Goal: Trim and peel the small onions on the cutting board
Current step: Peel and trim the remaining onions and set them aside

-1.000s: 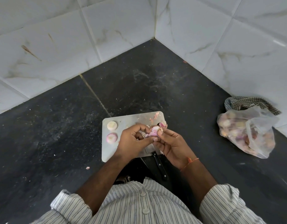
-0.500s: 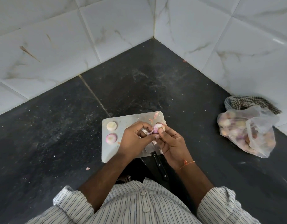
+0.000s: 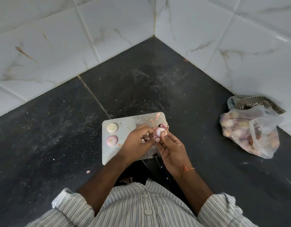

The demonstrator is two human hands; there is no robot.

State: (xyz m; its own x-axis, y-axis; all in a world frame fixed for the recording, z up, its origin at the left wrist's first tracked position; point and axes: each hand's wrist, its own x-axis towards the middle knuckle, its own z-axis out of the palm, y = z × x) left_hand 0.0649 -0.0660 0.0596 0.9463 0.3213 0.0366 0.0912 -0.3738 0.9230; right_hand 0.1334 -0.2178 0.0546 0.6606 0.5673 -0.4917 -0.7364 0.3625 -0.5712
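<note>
Cutting board point(image 3: 112, 154) as landmark: two peeled onions point(image 3: 112, 133) lie at its left edge, knife point(image 3: 159, 164) at its near edge. Since a second ago, onion point(image 3: 159, 132) above the board's right side shows more pale flesh, so peeling looks nearly done. Left hand point(image 3: 138, 141) pinches loose skin; right hand point(image 3: 171, 149) grips the onion, fingers curled.
</note>
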